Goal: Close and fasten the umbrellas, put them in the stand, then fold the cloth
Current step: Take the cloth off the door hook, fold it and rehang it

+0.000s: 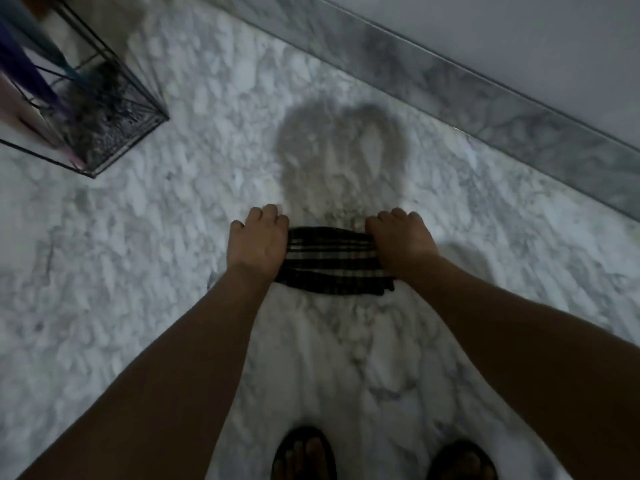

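Hands, left and right, press palm-down with curled fingers on the folded plaid cloth.

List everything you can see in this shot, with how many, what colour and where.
cloth: one, dark plaid, folded on the floor, centre
umbrella stand: one, black wire, upper left
umbrellas: several, purple, teal and pink, standing closed in the stand; exact count unclear
floor: white-grey marble
skirting: grey marble strip, upper right
sandals: two, dark, bottom edge
left hand: on the cloth's left end
right hand: on the cloth's right end
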